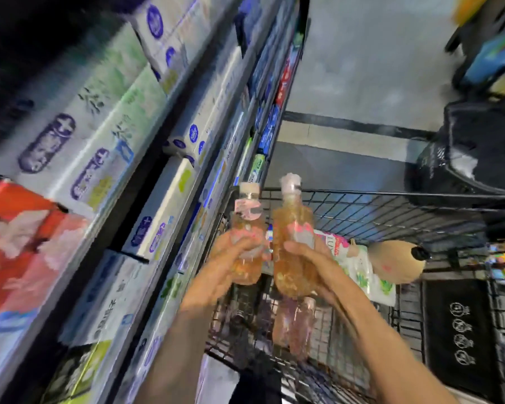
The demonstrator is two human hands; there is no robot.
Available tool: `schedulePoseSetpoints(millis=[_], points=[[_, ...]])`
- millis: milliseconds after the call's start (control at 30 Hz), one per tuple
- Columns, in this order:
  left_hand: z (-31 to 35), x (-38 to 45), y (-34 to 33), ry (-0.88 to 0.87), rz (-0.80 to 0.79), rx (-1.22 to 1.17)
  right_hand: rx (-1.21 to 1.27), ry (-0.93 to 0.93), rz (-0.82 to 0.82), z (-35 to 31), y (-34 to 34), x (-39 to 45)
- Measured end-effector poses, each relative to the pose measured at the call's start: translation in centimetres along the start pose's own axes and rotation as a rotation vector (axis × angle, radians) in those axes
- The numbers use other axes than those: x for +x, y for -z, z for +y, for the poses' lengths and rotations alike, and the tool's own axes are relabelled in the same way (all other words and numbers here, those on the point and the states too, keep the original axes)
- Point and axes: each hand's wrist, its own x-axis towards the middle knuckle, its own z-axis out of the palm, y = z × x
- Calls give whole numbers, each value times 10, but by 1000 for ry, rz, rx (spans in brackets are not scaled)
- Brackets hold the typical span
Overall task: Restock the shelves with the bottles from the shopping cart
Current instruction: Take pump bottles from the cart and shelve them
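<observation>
The person stands close against the shelves [169,141] with both arms raised, one bottle in each hand, two held in all; the left hand [228,258] has its grip clamped round the lower body of the left bottle [247,228], fingers curled across the front; the right hand [309,263] has its grip clamped round the right bottle [293,228], which is the taller of the two in view. Both bottles stand nearly upright, just beside one another, filled with amber liquid and bearing pale caps and pink labels; they are held above the shopping cart [362,211], at the edge of the shelving. Down in the cart I count two more pinkish bottles [293,325] lying side by side under the held pair, though the blur makes them hard to tell apart; one brown rounded bottle with a black cap [397,260] lies further right, beside one white packet with green and pink print [362,266]. The shelves carry stacked white, green and purple boxes; one red pack [21,237] sits at the left.
</observation>
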Motion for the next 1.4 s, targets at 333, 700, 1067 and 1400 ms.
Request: schedulePoseSetpoints(millis=[333, 700, 1067, 1400], points=[[69, -150, -39, -476, 322, -52, -70, 102, -381, -76, -89, -74], [89, -363, -27, -825, 659, -27, -93, 128, -861, -78, -234, -201], [45, -623, -1, -1098, 914, -8, -31, 47, -1355, -2, -369, -384], [2, -808, 47, -1155, 1150, 92, -74, 82, -1501, 87, -469, -523]])
